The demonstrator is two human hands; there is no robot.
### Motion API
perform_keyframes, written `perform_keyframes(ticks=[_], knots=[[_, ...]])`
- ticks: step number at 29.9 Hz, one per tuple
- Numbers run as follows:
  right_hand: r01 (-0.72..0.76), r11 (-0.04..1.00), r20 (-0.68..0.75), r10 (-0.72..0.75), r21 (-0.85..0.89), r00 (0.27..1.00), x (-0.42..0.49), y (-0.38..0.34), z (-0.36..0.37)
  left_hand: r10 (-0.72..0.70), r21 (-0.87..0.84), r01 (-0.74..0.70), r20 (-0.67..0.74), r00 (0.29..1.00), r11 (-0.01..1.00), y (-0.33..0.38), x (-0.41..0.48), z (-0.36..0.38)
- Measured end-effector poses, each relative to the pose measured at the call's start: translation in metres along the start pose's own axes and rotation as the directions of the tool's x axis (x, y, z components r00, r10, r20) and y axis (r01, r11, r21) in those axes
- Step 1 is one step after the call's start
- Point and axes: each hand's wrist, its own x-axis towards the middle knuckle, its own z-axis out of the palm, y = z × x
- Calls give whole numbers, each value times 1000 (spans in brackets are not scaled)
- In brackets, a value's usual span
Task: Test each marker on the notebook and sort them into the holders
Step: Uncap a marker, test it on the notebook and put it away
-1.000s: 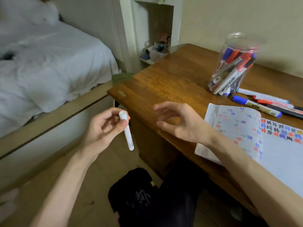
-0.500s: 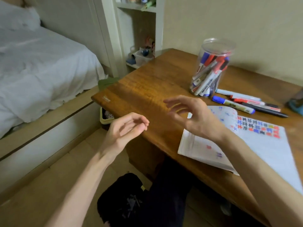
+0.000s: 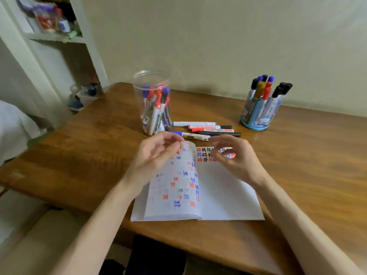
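Observation:
An open notebook (image 3: 224,195) lies on the wooden desk (image 3: 307,165), its left page curled up and covered in red, blue and black test marks. My left hand (image 3: 156,153) hovers over the notebook's top left, fingertips loosely curled at the curled page's edge, holding no marker. My right hand (image 3: 236,157) hovers over the top right with fingers spread and empty. Several loose markers (image 3: 208,129) lie just beyond the notebook. A clear jar (image 3: 153,90) of markers stands behind them on the left. A blue holder (image 3: 258,116) with upright markers stands at the back right.
A white shelf unit (image 3: 55,36) with small items stands at the far left, beside the desk's left end. A bed edge (image 3: 12,124) shows at the left. The wall runs right behind the desk. My dark-clothed legs are under the front edge.
The white marker my left hand held a second ago is gone from it. My view swung right onto the desk, and both hands came over the notebook. The blue holder came into view.

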Motion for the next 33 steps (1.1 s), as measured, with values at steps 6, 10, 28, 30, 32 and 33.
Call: perform_keyframes(ticks=[6, 10, 28, 30, 32, 33], knots=[[-31, 999, -42, 30, -20, 999, -1, 15, -2, 30, 287, -19, -37, 999, 958, -25, 57, 25], [-30, 999, -50, 28, -43, 998, 1, 13, -2, 79, 657, -10, -75, 994, 754, -41, 84, 31], [-159, 974, -61, 170, 160, 984, 0, 1, -4, 236, 424, -227, 32, 971, 877, -28, 81, 48], [-150, 909, -58, 187, 389, 981, -3, -5, -2, 253, 394, -277, 112, 961, 876, -21, 76, 59], [-141, 855, -111, 224, 499, 968, -5, -10, -2, 274, 381, -309, 144, 951, 872, -21, 72, 65], [-151, 840, -141, 259, 521, 955, -5, -10, -2, 278, 395, -314, 147, 949, 863, -23, 72, 66]])
